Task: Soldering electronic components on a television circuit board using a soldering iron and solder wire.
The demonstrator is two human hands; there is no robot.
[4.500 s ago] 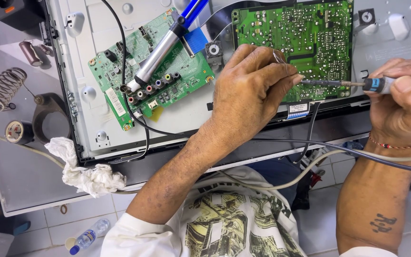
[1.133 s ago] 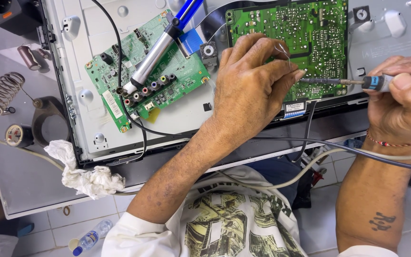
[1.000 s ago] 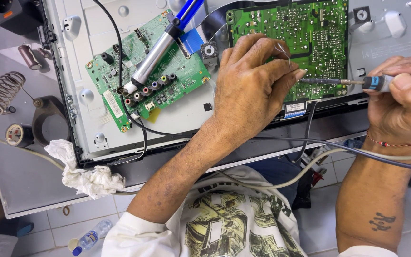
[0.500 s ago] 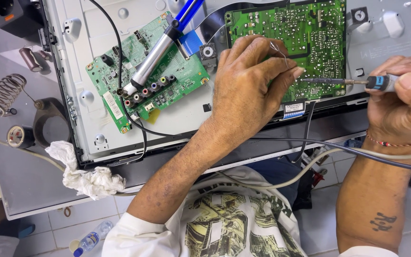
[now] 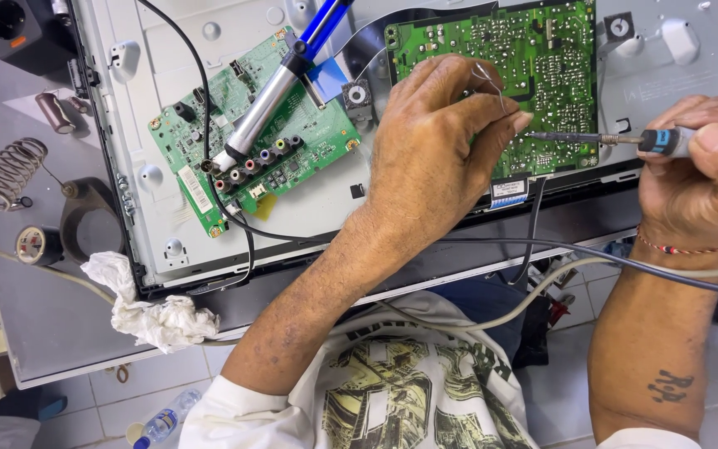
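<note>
Grey metal workbench [image 5: 51, 333] over a tiled floor carries an opened flat-screen chassis [image 5: 209, 50] with its back off. Work thing: large green circuit board [image 5: 542, 75], screwed flat in the upper middle of the chassis, solder side up. Judged stiff but fragile, light, with fine joints; best taken by its edges, not by the soldered face. Thin solder wire [image 5: 492, 83] is pinched between thumb and forefinger of the left hand [image 5: 434, 158], its free end curling up over the board; wire looks soft and easily bent. Other left fingers are curled loosely together, palm down, heel resting on the chassis, forearm coming in from lower left. Right hand [image 5: 708, 179] is closed around a soldering iron [image 5: 617, 140] with a blue collar, thumb pressed along the top of the handle, fingers wrapped under; slim tip lies nearly level, pointing left, just beside the left fingertip at the board's right edge. Cannot tell if the tip touches a joint. Right wrist wears a beaded bracelet [image 5: 687, 247], forearm coming up from lower right. Outward: second smaller board [image 5: 251, 133] with coloured jacks to the left, a desoldering pump [image 5: 280, 79] lying across it, a coiled iron stand [image 5: 6, 170], a solder spool [image 5: 39, 245], a crumpled white rag [image 5: 151, 312].
</note>
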